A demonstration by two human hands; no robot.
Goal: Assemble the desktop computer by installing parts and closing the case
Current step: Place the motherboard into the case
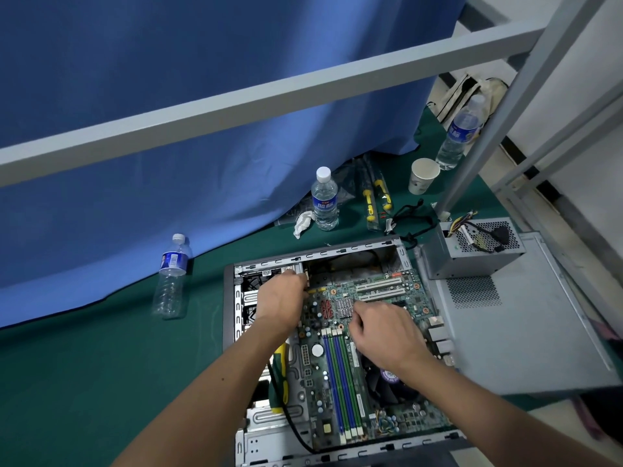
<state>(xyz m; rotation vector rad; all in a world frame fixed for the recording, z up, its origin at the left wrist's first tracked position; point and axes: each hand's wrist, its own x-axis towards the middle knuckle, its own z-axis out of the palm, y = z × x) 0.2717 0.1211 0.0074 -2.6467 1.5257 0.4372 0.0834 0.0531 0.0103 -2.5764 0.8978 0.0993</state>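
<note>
Two hands work inside the open case (230,298), lying flat at 6 o'clock on the green mat. Left hand (281,298), fingers curled, reaches the 11 o'clock corner by the drive bracket; can't tell what it pinches. Right hand (384,328), fingers curled under, over the motherboard (340,375) centre; grip unclear. PSU (472,249) sits on the side panel (519,332) at 3 o'clock.

arms: two, both bare from wrist to the frame's lower edge, no sleeve in view | left hand (279,299): no glove, ring, or watch | right hand (384,332): no glove, ring, or watch | left forearm (202,396): small dark mole
</note>
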